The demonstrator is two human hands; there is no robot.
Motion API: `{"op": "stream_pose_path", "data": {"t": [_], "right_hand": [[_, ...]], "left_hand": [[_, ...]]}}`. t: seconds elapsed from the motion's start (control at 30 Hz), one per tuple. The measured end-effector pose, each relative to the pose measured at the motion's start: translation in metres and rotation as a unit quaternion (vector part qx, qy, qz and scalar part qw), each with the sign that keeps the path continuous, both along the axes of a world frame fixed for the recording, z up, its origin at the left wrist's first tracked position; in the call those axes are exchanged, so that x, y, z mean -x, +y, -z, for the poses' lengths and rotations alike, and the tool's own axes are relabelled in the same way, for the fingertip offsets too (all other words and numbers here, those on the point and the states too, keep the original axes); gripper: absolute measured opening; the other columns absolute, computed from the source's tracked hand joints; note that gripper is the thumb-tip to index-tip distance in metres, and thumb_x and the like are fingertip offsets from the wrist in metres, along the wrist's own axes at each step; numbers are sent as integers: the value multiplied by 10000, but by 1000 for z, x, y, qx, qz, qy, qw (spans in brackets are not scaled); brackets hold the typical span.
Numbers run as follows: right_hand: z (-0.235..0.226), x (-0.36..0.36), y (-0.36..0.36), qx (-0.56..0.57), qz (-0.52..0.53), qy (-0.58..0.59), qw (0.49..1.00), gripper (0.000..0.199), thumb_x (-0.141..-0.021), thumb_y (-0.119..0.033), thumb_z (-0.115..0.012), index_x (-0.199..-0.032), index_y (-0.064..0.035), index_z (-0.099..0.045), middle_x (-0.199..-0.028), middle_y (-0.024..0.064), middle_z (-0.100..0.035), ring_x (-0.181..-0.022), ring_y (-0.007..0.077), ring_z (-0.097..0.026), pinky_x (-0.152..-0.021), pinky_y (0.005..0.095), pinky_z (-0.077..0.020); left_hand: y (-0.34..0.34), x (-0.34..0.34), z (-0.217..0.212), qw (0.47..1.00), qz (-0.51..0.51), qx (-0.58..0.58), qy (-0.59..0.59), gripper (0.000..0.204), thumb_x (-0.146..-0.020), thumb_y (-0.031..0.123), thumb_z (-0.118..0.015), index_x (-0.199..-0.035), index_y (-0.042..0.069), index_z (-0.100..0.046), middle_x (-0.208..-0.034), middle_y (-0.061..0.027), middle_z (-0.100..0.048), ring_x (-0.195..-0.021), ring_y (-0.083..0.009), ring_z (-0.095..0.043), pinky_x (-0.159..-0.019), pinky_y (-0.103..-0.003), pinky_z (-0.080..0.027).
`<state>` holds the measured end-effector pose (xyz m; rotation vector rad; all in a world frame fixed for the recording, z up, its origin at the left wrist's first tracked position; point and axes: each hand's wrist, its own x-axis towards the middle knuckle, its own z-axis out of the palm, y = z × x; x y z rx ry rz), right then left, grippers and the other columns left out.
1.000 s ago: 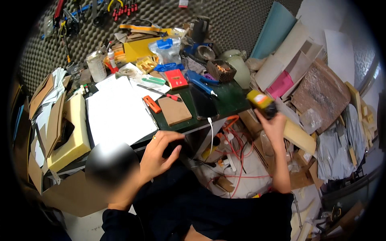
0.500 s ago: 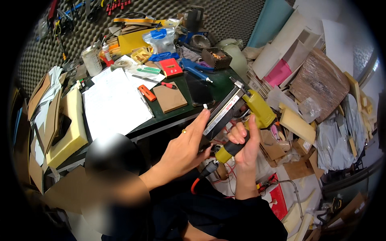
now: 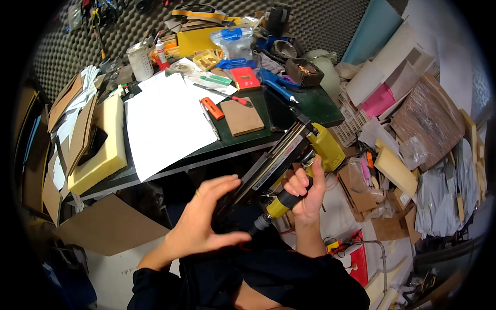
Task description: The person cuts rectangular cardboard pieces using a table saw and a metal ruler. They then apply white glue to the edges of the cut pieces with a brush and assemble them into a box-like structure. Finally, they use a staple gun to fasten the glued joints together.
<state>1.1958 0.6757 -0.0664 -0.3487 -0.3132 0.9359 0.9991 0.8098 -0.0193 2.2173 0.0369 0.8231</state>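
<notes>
Below the bench edge: yellow nail gun (image 3: 302,163) held in midair.
Gripped at handle by right hand (image 3: 302,194), fingers wrapped; left hand (image 3: 206,217) spread, cupped near long magazine. Risk judged: accidental firing, nose aimed toward green table (image 3: 320,106).

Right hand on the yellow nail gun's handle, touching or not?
Touching. The head view shows the right hand wrapped around the grip of the yellow nail gun, fingers closed over it with no gap.
</notes>
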Motion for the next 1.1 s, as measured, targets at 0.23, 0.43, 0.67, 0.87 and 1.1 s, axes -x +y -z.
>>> {"op": "stream_pose_path", "data": {"t": [0.23, 0.43, 0.67, 0.87, 1.1], "right_hand": [[7, 35, 11, 64, -31, -12, 997, 456, -1012, -431, -422, -1245, -46, -496, -590, -58, -384, -451, 39, -344, -479, 196, -341], [17, 45, 16, 77, -37, -46, 995, 424, -1016, -408, -423, -1223, -44, -493, -600, -53, -386, -459, 42, -350, -485, 194, -343], [20, 45, 18, 50, -71, -31, 996, 143, -1012, -283, -474, -1011, -147, -521, -625, -14, -430, -493, 78, -403, -505, 244, -351], [21, 47, 18, 84, -58, -59, 993, 426, -1010, -398, -444, -1251, -49, -481, -607, -46, -390, -471, 41, -360, -495, 199, -347], [25, 46, 20, 69, -69, -38, 994, 424, -1010, -404, -444, -1233, -47, -493, -607, -46, -396, -472, 42, -363, -496, 201, -351]], "left_hand": [[25, -46, -13, 970, -5, 239, -50, 223, -857, 56, -677, -1063, -22, -641, -837, -40, -641, -706, -61, -570, -660, -213, -468], [31, -47, -18, 966, -23, 251, -47, 135, -858, 90, -695, -916, -30, -672, -713, 6, -633, -632, -21, -533, -597, -183, -442], [38, -36, -17, 937, -3, 347, 31, 167, -879, 165, -701, -881, 6, -649, -727, 23, -614, -643, -20, -531, -594, -166, -420], [40, -33, -9, 928, 10, 372, 24, 164, -887, 172, -694, -871, 16, -646, -730, 20, -611, -622, -27, -531, -577, -163, -421], [43, -32, -3, 917, 25, 398, 13, 153, -887, 159, -691, -876, 15, -642, -751, 12, -615, -630, -34, -537, -592, -177, -451]]}}
